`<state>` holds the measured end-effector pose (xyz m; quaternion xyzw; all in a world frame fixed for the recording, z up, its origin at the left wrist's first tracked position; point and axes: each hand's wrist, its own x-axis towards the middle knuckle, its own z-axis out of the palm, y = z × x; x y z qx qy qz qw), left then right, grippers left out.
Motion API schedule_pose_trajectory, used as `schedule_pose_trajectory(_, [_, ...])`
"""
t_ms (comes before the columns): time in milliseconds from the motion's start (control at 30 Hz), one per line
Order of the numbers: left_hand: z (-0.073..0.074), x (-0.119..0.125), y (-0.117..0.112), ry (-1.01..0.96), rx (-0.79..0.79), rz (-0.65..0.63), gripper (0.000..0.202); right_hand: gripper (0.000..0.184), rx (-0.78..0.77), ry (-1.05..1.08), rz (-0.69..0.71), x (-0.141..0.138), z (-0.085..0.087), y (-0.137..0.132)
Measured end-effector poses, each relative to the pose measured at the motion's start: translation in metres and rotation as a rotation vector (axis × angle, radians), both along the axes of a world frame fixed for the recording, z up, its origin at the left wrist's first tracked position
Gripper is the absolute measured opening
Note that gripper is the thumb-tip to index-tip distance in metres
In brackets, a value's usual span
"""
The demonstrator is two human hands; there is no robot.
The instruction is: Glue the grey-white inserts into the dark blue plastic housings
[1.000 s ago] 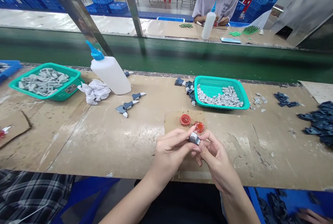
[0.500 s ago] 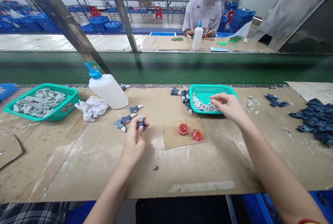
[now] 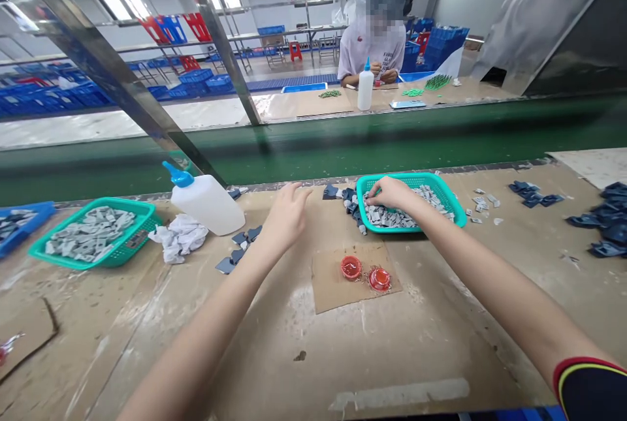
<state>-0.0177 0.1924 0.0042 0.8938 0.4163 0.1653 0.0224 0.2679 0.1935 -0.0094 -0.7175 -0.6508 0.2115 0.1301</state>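
**Right hand in the teal basket, left hand open above the bench**

The right hand [image 3: 390,192] sits in the teal basket [image 3: 411,177], its fingers curled down into a heap of grey pieces [image 3: 392,217]; whether it has hold of one, I cannot tell. The left hand [image 3: 288,215] is open and empty, fingers spread above the bench [image 3: 294,369], between a white glue bottle [image 3: 206,204] and a cluster of dark blue pieces [image 3: 345,199] beside the basket's left side. Nearer the person, two red-filled cups [image 3: 351,267] stand on a cardboard sheet [image 3: 343,294]. Across a green conveyor belt [image 3: 313,147], a co-worker [image 3: 372,52] sits working.
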Motion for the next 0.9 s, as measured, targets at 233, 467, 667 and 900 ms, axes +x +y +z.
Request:
schedule_pose_trajectory(233, [-0.023, 0.066, 0.053, 0.052, -0.183, -0.262, 0.087, 0.014, -0.089, -0.084, -0.047, 0.008, 0.002, -0.010])
schedule_pose_trajectory(467, [-0.022, 0.087, 0.029, 0.028, -0.233, -0.317, 0.098, 0.012, 0.106, 0.005, -0.070, 0.012, -0.002, -0.035])
schedule_pose_trajectory(667, [-0.017, 0.099, 0.034, 0.050, -0.264, -0.340, 0.089, 0.021, 0.259, 0.155, -0.130, 0.032, 0.011, -0.072])
schedule_pose_trajectory(900, [-0.008, 0.069, 0.023, 0.070, -0.254, -0.338, 0.069, 0.029, 0.379, 0.640, -0.383, 0.027, 0.017, -0.160])
